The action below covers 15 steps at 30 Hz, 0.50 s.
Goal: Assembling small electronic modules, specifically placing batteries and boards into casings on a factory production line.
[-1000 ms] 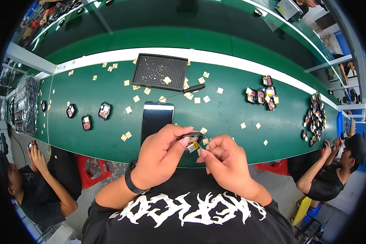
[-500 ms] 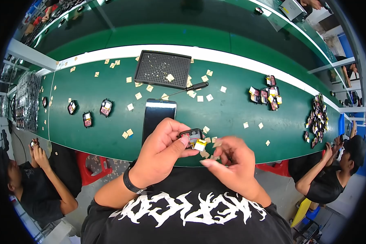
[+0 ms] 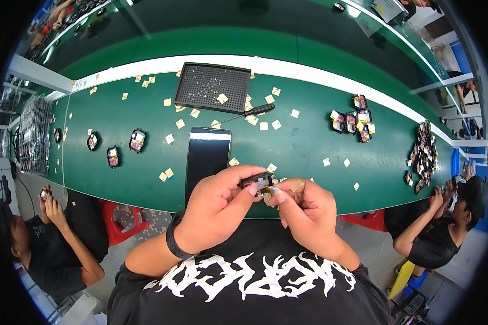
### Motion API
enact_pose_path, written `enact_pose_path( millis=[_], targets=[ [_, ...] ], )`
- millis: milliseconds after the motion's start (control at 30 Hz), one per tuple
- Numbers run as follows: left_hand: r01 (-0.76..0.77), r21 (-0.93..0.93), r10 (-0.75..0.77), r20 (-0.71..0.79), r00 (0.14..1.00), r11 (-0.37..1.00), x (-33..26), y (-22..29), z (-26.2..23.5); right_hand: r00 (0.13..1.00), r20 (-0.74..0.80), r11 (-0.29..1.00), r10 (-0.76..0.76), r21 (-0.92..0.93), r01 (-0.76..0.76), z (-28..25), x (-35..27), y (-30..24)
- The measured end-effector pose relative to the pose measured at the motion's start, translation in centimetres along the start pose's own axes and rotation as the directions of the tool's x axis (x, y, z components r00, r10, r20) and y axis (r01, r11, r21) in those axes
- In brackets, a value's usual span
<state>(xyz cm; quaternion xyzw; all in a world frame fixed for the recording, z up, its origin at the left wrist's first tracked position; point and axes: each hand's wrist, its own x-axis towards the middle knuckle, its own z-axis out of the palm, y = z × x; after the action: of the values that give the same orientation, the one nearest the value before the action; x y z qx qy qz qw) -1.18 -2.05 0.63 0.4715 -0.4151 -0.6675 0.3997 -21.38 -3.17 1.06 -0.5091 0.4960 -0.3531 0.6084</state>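
My left hand (image 3: 214,197) is closed around a small black device casing (image 3: 264,177), tilted, with its open side showing a circuit board. At the casing's right edge sits a small silver battery (image 3: 273,189) with yellow tape, its inner end still over the casing. The thumb and fingertips of my right hand (image 3: 312,211) pinch the battery's outer end. A tan paper square (image 3: 297,186) shows against the right fingers; whether it is stuck or held there I cannot tell. Just beyond my left hand lies a black phone (image 3: 209,157).
A black perforated tray (image 3: 214,86) stands at the back with a screwdriver (image 3: 260,110) beside it. Tan squares (image 3: 180,124) are scattered about. Open casings (image 3: 137,140) lie left; a cluster (image 3: 352,122) and a heap (image 3: 422,157) lie right. Co-workers (image 3: 436,227) sit at both sides.
My right hand has moved in to the left, from spread fingers apart from the casing to a pinch on the battery. The casing and battery have tilted.
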Motion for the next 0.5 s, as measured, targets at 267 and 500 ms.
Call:
enact_pose_path(
  millis=[267, 500],
  targets=[
    [-0.047, -0.181, 0.037, -0.058, 0.998, 0.982, 0.5, -1.3, 1.0, 0.996, -0.030, 0.996, -0.081, 0.030, 0.081, 0.6, 0.0, 1.4],
    [-0.034, -0.203, 0.027, -0.035, 0.999, 0.979, 0.9, -1.8, 0.9, 0.952, -0.035, 0.924, -0.305, -0.254, 0.286, 0.7, 0.8, 1.8]
  ],
)
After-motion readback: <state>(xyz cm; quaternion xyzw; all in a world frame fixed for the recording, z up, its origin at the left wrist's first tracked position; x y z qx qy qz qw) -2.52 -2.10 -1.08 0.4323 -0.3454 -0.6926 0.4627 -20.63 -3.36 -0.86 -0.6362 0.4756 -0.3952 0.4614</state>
